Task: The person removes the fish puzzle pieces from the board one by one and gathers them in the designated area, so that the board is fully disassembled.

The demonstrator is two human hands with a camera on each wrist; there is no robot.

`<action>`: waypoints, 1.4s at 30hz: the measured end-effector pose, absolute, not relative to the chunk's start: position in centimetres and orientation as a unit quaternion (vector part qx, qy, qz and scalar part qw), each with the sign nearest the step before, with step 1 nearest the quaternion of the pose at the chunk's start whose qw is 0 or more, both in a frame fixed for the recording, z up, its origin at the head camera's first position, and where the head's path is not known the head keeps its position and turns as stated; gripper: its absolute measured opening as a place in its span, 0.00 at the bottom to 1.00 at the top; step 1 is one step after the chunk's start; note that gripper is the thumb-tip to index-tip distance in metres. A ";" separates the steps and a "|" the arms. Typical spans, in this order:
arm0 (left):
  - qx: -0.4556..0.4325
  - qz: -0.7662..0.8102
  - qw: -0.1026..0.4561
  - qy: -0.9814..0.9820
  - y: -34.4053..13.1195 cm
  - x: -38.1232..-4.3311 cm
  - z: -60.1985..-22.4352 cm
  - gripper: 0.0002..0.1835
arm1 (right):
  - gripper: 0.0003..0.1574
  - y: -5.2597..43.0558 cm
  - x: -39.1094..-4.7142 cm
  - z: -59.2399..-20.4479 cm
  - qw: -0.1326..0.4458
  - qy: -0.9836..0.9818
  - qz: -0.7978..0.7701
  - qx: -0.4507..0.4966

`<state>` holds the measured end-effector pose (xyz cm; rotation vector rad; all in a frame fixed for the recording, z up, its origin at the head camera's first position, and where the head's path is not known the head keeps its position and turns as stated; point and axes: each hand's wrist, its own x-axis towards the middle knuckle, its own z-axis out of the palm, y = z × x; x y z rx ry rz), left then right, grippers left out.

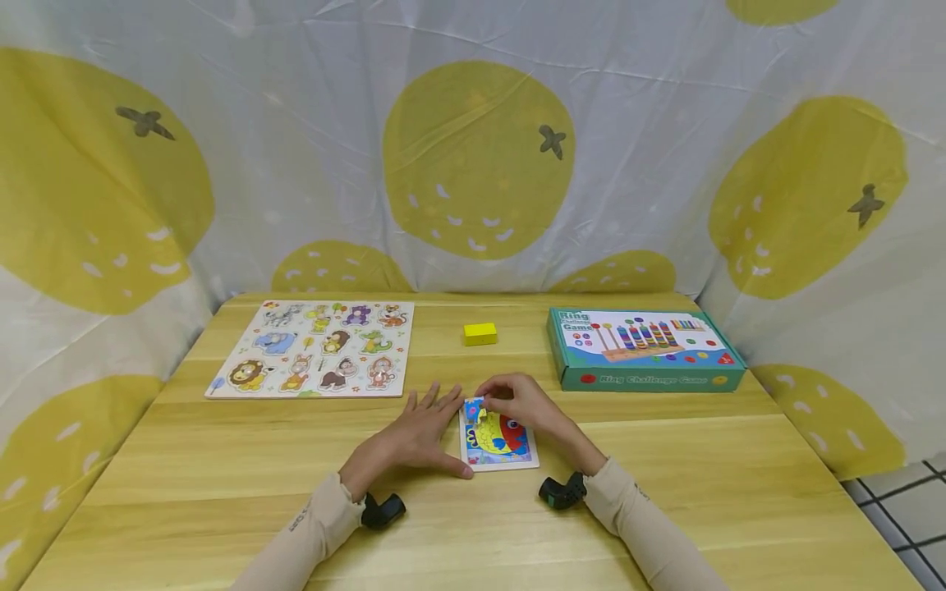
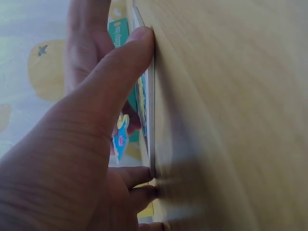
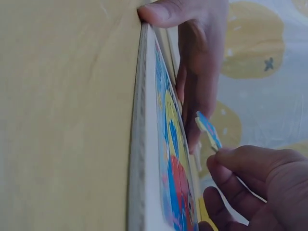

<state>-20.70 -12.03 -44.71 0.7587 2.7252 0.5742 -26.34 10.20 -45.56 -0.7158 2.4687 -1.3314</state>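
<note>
A small fish jigsaw puzzle [image 1: 506,469] lies flat near the table's middle, its red, yellow and blue picture inside a pale frame. My left hand [image 1: 411,435] rests beside it with spread fingers. Its thumb touches the lower left corner and a fingertip meets the upper left edge, as the left wrist view shows. Between thumb and forefinger, my right hand [image 1: 523,404] pinches a blue puzzle piece [image 3: 210,131] with a yellow edge and a pink mark. That piece is tilted and raised above the board's upper left part.
A wooden animal puzzle board [image 1: 310,349] lies at the back left. Behind the fish puzzle sits a yellow block [image 1: 480,334]. At the back right is a green Ring Challenge Game box [image 1: 650,349]. A patterned curtain [image 1: 628,164] hangs along the table's far edge and sides.
</note>
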 end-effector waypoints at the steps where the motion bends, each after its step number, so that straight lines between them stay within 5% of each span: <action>1: 0.260 0.198 0.128 0.936 -12.0 -20.7 -44.7 0.62 | 0.09 10.4 -26.3 -45.5 0.125 0.843 -0.463 -0.244; 12: 0.257 0.207 0.134 0.934 -11.9 -20.6 -44.8 0.62 | 0.08 14.3 -26.1 -44.6 0.085 0.850 -0.448 -0.264; 28: 0.253 0.206 0.129 0.936 -12.2 -20.7 -44.8 0.63 | 0.10 21.1 -26.3 -45.2 0.116 0.841 -0.467 -0.247; 42: 0.258 0.210 0.127 0.934 -12.1 -20.8 -44.7 0.63 | 0.07 21.1 -26.5 -45.7 0.090 0.879 -0.397 -0.248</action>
